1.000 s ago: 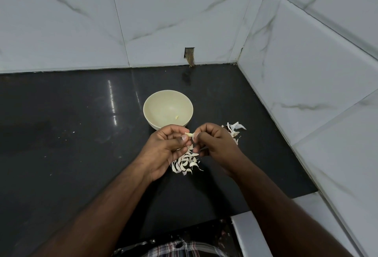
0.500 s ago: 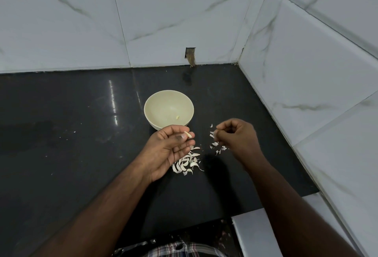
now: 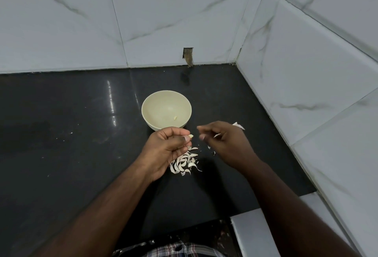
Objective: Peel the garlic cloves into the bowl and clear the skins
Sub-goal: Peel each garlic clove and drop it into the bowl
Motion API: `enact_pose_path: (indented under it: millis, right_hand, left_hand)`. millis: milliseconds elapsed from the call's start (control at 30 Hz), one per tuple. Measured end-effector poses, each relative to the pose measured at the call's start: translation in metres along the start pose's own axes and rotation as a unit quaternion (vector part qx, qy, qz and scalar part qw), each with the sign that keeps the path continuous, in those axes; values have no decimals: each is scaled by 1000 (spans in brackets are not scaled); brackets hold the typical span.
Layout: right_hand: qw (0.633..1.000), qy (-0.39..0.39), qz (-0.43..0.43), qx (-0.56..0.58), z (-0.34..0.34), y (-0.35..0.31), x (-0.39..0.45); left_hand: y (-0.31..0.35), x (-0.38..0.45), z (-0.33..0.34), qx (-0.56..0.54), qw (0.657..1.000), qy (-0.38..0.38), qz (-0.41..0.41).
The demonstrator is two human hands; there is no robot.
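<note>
Head view: left hand (image 3: 166, 146) pinches a garlic clove (image 3: 190, 136) near the bowl (image 3: 166, 109); right hand (image 3: 227, 141) seems loosely curled, its grip apparently empty, above skins (image 3: 185, 162) on the bench (image 3: 71, 134).

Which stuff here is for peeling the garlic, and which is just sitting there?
For the job:
left hand pinching a garlic clove
right hand
bowl, one peeled piece inside
pile of skins

Just there:
black counter
hole in the wall tile
</note>
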State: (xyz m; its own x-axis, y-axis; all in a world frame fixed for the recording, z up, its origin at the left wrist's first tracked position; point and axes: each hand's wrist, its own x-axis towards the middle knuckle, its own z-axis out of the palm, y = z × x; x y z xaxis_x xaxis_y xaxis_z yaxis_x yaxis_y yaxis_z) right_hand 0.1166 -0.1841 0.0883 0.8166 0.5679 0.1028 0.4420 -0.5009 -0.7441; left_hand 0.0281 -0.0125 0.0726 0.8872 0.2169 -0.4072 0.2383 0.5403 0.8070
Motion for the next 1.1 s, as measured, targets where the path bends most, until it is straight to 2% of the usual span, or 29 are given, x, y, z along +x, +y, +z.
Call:
enact_pose_path:
  millis: [200,467,667,1100]
  right_hand:
    - [997,-48,-35,-46,7,-11,2]
    - [994,-9,-60,-89,15,-10,2]
    - [994,-3,-63,-91,16,-12,1]
    - [999,10,-38,-25,20,-9,-3]
  left_hand:
    - [-1,-1,-1,35,999,7,20]
    - [-3,-1,1,98,993,29,66]
    - [-4,-2,0,114,991,12,68]
    - [-8,-2,5,-31,997,45,56]
